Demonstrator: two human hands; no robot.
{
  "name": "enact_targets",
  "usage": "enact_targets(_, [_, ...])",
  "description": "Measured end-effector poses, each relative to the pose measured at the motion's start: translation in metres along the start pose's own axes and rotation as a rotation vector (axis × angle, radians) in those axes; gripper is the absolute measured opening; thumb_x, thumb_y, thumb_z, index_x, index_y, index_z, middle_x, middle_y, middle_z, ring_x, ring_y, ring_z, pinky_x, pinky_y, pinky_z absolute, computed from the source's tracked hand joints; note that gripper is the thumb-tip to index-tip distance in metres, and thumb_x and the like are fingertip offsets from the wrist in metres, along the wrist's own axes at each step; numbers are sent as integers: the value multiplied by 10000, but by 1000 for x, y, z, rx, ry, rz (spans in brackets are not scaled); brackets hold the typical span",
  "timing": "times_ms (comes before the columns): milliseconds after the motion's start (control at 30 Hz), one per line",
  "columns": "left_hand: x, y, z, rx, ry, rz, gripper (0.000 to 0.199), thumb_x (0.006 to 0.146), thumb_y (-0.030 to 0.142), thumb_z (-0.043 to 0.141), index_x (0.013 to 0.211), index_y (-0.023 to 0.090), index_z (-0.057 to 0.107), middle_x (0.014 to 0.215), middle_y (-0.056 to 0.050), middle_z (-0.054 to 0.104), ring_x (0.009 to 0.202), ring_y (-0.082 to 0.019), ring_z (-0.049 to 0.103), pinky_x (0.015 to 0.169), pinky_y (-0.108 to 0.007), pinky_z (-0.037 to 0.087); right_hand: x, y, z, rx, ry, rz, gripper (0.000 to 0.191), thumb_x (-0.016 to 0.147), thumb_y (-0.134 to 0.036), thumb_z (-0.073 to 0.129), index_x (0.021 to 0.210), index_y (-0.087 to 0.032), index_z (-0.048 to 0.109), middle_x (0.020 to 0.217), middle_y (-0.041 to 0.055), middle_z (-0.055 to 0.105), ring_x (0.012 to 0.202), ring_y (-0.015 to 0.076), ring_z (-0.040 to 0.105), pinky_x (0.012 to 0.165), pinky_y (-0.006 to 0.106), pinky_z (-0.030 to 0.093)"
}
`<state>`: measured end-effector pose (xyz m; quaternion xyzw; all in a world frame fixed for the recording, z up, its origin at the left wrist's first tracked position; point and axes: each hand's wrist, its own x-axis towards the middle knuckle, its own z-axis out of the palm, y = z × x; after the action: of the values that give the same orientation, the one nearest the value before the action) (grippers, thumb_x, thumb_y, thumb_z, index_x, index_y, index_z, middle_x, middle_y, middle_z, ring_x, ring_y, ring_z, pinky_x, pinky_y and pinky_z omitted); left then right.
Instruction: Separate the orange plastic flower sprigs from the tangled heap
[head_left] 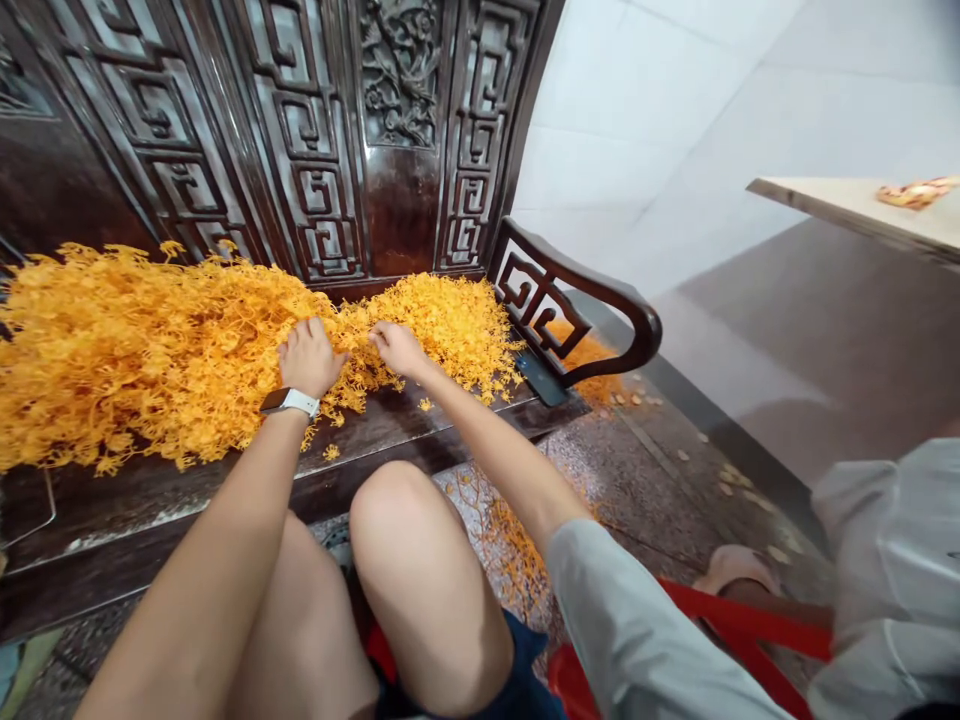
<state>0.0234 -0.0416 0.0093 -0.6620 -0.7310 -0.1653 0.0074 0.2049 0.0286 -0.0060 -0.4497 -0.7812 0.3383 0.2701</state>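
Observation:
A large heap of orange-yellow plastic flower sprigs [150, 350] covers the left and middle of a dark wooden bench seat [397, 425]. A smaller, lighter yellow pile of little plastic flowers [450, 325] adjoins it on the right. My left hand [309, 358], with a watch [289, 402] at its wrist, rests palm down on the right edge of the big heap, thumb apart from the fingers. Between the two piles, my right hand [397, 348] has its fingers curled together at the lighter pile's left edge. What sits in its fingertips, if anything, is too small to make out.
A dark phone [541, 378] lies by the curved armrest [600, 300]. Orange stem scraps [517, 550] litter the floor. At right are another person's grey sleeve [892, 560], a red stool frame [750, 620] and a board [847, 205]. A carved backrest [405, 200] stands behind.

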Motion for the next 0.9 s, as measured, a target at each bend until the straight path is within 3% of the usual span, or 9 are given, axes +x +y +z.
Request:
enact_targets(133, [3,-14,17,-103,-174,-160,1037,880,541,734,1697,114,259,1569,-315,523,1433,-484,528,1143,-560,457,-1,-6,-21,-73,102,-108,227,963,-179,522,741,-202,481,732,-11,504,755,167,463,758,294,332])
enact_targets(200, [6,-22,24,-135,-126,-185,1084,856,555,759,1710,136,240,1604,-291,503,1505,-460,462,1195,-552,416,-2,-7,-30,13,131,-120,243,933,-170,520,699,-205,463,704,-15,477,731,165,456,740,294,337])
enact_targets(333, [11,-35,36,-156,-24,-162,1069,848,612,732,1681,83,319,1720,-276,333,1632,-421,249,1331,-537,173,-14,-1,-47,192,191,-171,243,927,-264,565,700,-197,510,737,-8,491,731,159,453,749,303,362])
enact_targets(467, [16,-44,42,-259,25,-149,1035,815,675,733,1637,134,413,1724,-251,339,1640,-426,229,1340,-543,114,-26,11,-65,109,317,-172,229,911,-263,596,698,-191,553,781,16,542,809,177,510,830,333,399])
enact_targets(600, [17,-52,40,-323,-1,-51,1007,775,695,771,1558,117,513,1663,-262,443,1586,-445,345,1330,-537,166,-18,24,-76,-60,453,-77,280,908,-191,597,650,-204,487,742,18,520,808,182,501,837,343,405])
enact_targets(733, [15,-66,39,-339,-33,-26,1000,748,675,820,1513,98,535,1658,-264,449,1572,-454,357,1315,-548,203,2,42,-93,-146,571,41,255,906,-98,570,684,-198,495,776,22,532,821,177,514,840,334,410])
enact_targets(833, [13,-82,39,-316,-77,-59,950,769,628,838,1459,49,537,1628,-268,483,1545,-440,380,1306,-554,205,0,60,-130,-85,788,176,240,942,-66,494,740,-195,505,763,1,509,791,151,491,819,308,410])
enact_targets(900, [12,-91,37,-327,-62,-98,920,773,587,854,1420,15,535,1611,-269,496,1527,-425,388,1304,-541,200,-17,70,-164,-12,857,245,247,986,-123,478,752,-196,506,730,-17,482,733,129,457,759,285,408])
